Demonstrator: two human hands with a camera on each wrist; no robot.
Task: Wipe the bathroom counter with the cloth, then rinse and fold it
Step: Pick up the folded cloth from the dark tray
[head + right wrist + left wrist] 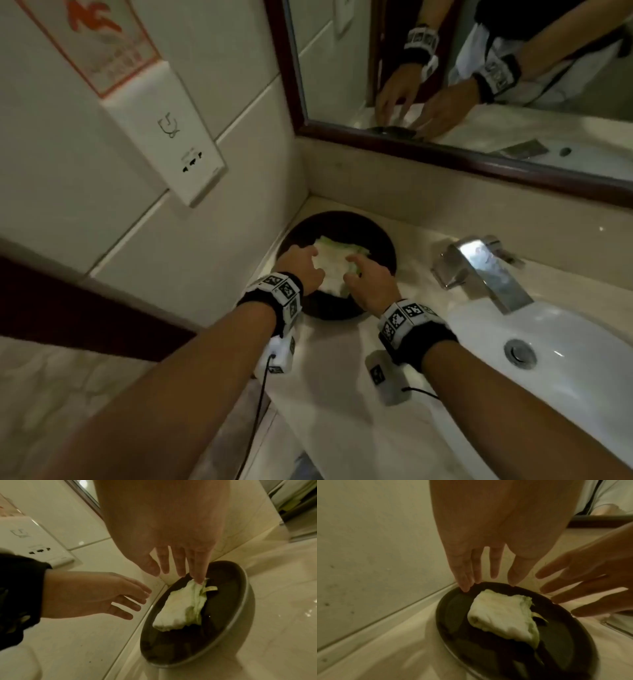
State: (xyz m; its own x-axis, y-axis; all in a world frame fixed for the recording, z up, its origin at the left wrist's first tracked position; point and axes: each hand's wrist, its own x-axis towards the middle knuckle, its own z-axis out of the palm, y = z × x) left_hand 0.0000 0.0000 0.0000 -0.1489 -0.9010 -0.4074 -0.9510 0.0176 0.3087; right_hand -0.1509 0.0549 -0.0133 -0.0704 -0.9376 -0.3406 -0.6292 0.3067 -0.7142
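Observation:
A folded white cloth [330, 270] with a green edge lies inside a dark round plate [342, 219] in the counter's back left corner. My left hand [301, 267] hovers over the plate's left side with its fingers straight and spread, holding nothing. My right hand [366, 281] is over the plate's right side, also spread. In the right wrist view one straight fingertip [199, 581] of my right hand [178, 563] touches the far corner of the cloth [181, 604]. The left wrist view shows the cloth [501, 612] lying free below my left hand [494, 563].
The pale marble counter [342, 394] runs toward me from the plate. A chrome faucet [486, 270] and a white sink [565, 359] are to the right. A tiled wall with a socket panel [178, 147] is close on the left, and a framed mirror [479, 68] is behind.

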